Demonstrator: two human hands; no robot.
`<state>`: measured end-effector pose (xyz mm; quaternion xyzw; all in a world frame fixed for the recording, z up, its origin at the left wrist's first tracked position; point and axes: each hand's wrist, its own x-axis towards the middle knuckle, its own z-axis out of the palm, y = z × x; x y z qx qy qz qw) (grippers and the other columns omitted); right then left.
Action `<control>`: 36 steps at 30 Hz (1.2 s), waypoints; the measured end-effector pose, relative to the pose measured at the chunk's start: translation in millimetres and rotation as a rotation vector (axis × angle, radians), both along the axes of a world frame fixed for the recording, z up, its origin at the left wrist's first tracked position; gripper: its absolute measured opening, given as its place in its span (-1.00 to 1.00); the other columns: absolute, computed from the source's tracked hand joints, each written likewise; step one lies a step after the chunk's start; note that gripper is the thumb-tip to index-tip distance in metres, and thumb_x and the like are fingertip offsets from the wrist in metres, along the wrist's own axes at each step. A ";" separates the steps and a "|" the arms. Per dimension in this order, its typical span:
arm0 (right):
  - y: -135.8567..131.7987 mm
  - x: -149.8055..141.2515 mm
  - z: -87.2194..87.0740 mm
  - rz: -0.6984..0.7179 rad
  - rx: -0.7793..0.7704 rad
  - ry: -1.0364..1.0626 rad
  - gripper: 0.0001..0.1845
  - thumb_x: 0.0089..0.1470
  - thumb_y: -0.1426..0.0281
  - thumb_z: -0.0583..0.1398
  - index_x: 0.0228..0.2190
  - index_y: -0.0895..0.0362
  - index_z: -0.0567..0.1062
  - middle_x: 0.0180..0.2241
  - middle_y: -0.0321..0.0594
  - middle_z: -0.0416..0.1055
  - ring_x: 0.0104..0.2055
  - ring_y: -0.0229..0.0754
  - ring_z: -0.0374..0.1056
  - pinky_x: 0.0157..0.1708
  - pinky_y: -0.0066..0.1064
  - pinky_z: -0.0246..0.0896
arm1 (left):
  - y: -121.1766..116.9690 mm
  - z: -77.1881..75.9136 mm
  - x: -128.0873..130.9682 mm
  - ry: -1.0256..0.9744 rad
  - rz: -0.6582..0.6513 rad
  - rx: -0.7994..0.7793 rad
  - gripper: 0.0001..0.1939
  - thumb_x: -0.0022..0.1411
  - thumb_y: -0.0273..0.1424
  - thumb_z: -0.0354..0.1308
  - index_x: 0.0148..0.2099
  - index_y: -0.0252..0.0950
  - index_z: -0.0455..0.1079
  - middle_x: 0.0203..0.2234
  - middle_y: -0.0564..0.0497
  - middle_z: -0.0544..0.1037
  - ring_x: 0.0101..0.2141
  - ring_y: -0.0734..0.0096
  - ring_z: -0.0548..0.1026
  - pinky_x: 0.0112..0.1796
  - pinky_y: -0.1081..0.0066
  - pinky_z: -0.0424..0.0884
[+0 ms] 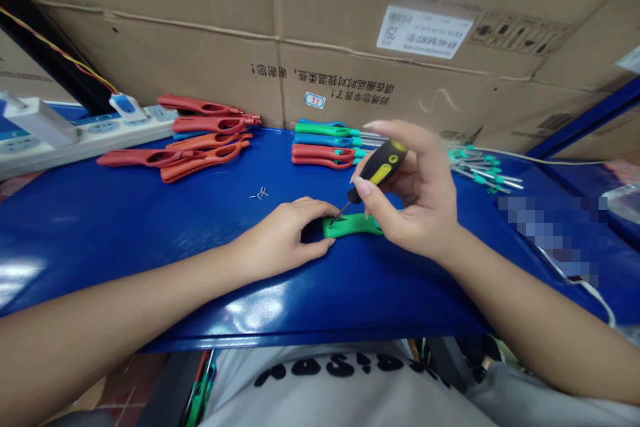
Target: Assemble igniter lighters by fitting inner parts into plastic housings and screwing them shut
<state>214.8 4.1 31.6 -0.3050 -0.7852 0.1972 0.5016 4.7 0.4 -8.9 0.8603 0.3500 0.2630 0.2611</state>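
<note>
My left hand [287, 233] rests on the blue table [150, 227] and pinches the near end of a green plastic handle piece [353, 225], holding it flat. In my right hand [417, 197] is a small screwdriver [375, 173] with a black and yellow grip, fingers wrapped round it. Its thin tip points down and left onto the left end of the green piece, between my two hands. A few small loose screws [260, 194] lie on the table to the left of my left hand.
Several red and orange plastic handles [200, 140] lie at the back left; green, blue and red ones [325, 143] are stacked at the back centre. Teal-tipped metal parts [480, 170] lie at the right. A white power strip [75, 133] sits far left. Cardboard boxes [350, 33] wall the back.
</note>
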 end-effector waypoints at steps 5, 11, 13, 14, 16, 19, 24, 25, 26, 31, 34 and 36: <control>0.2 0.8 0.5 0.009 -0.005 -0.006 -0.43 0.18 0.33 0.26 0.17 -0.19 0.25 0.10 -0.24 0.38 -0.34 -0.27 0.44 -0.45 -0.38 0.52 | 0.6 -0.2 -0.3 -0.001 -0.009 0.006 -0.66 0.24 -0.43 0.25 0.07 -0.25 0.41 -0.05 -0.05 0.59 -0.04 0.22 0.54 0.03 0.24 0.44; 1.8 1.1 -0.2 0.017 0.023 0.003 -0.41 0.16 0.37 0.28 0.17 -0.15 0.26 0.15 -0.20 0.35 -0.26 -0.22 0.46 -0.36 -0.32 0.56 | 0.1 1.2 0.2 0.001 -0.001 -0.008 -0.67 0.23 -0.43 0.24 0.06 -0.21 0.42 -0.05 -0.04 0.59 -0.05 0.21 0.55 0.01 0.22 0.45; 1.6 1.0 -0.7 0.029 0.015 0.005 -0.41 0.16 0.37 0.27 0.17 -0.15 0.26 0.14 -0.20 0.36 -0.26 -0.22 0.46 -0.35 -0.32 0.56 | 0.1 1.1 0.0 0.004 0.002 -0.004 -0.66 0.23 -0.43 0.24 0.06 -0.20 0.41 -0.04 -0.04 0.59 -0.04 0.21 0.54 0.02 0.22 0.45; 1.5 0.9 -1.0 0.032 0.009 0.005 -0.42 0.17 0.37 0.27 0.17 -0.15 0.26 0.13 -0.20 0.36 -0.27 -0.23 0.46 -0.36 -0.32 0.56 | 0.1 0.9 -0.2 0.005 -0.001 -0.001 -0.66 0.24 -0.43 0.25 0.07 -0.21 0.41 -0.04 -0.04 0.59 -0.04 0.21 0.54 0.02 0.22 0.44; 1.1 0.9 -1.7 0.034 0.001 -0.002 -0.42 0.17 0.35 0.28 0.17 -0.15 0.26 0.11 -0.20 0.38 -0.27 -0.23 0.46 -0.37 -0.33 0.55 | 0.2 0.4 -0.5 0.009 -0.006 0.007 -0.65 0.24 -0.43 0.25 0.07 -0.21 0.40 -0.04 -0.04 0.58 -0.04 0.22 0.54 0.01 0.23 0.44; 1.0 1.3 -1.9 0.031 0.014 -0.017 -0.41 0.16 0.35 0.29 0.17 -0.13 0.26 0.10 -0.19 0.38 -0.25 -0.22 0.47 -0.35 -0.32 0.55 | 0.2 0.3 -0.6 0.012 -0.014 0.010 -0.66 0.25 -0.43 0.25 0.08 -0.24 0.40 -0.05 -0.04 0.58 -0.05 0.24 0.54 0.01 0.25 0.44; 1.2 4.6 6.4 0.084 -0.016 -0.107 -0.37 0.19 0.38 0.24 0.23 -0.15 0.20 0.06 -0.19 0.42 -0.20 -0.16 0.48 -0.32 -0.29 0.55 | -0.1 1.3 0.3 0.009 -0.017 -0.011 -0.66 0.25 -0.43 0.25 0.08 -0.26 0.41 -0.04 -0.06 0.58 -0.04 0.24 0.53 0.02 0.24 0.43; 1.7 5.5 8.7 0.111 -0.044 -0.128 -0.35 0.21 0.38 0.22 0.25 -0.16 0.17 0.04 -0.20 0.44 -0.20 -0.15 0.49 -0.33 -0.29 0.55 | 0.0 1.4 0.5 0.006 -0.016 -0.016 -0.67 0.25 -0.44 0.24 0.07 -0.25 0.41 -0.04 -0.05 0.58 -0.04 0.24 0.52 0.02 0.24 0.42; 2.5 6.4 10.7 0.138 -0.072 -0.146 -0.34 0.22 0.38 0.20 0.27 -0.16 0.13 0.02 -0.20 0.45 -0.21 -0.15 0.49 -0.34 -0.29 0.54 | 0.1 1.5 0.7 0.002 -0.016 -0.018 -0.67 0.25 -0.44 0.24 0.07 -0.24 0.42 -0.04 -0.04 0.58 -0.03 0.24 0.52 0.03 0.24 0.42; 10.2 8.7 10.5 0.069 0.013 -0.191 -0.35 0.17 0.36 0.26 0.23 -0.13 0.20 0.09 -0.18 0.40 -0.25 -0.15 0.49 -0.38 -0.28 0.52 | 0.5 0.9 0.9 -0.007 -0.015 -0.020 -0.68 0.24 -0.46 0.24 0.05 -0.22 0.43 -0.04 -0.03 0.58 -0.01 0.22 0.52 0.04 0.24 0.42; 11.4 7.9 9.1 -0.076 0.185 -0.237 -0.39 0.10 0.24 0.35 0.15 -0.08 0.32 0.05 -0.17 0.45 -0.26 -0.12 0.49 -0.31 -0.24 0.52 | -0.1 -0.3 1.4 -0.020 -0.018 -0.015 -0.69 0.25 -0.45 0.24 0.05 -0.22 0.43 -0.04 -0.02 0.58 0.00 0.23 0.52 0.06 0.24 0.41; 9.6 6.8 11.5 -0.105 0.189 -0.268 -0.43 0.21 0.18 0.25 0.19 -0.04 0.29 0.10 -0.13 0.43 -0.21 -0.11 0.50 -0.23 -0.22 0.51 | -0.9 -1.1 2.3 -0.027 -0.033 -0.023 -0.68 0.26 -0.44 0.24 0.06 -0.22 0.42 -0.04 -0.01 0.58 -0.01 0.25 0.52 0.05 0.24 0.41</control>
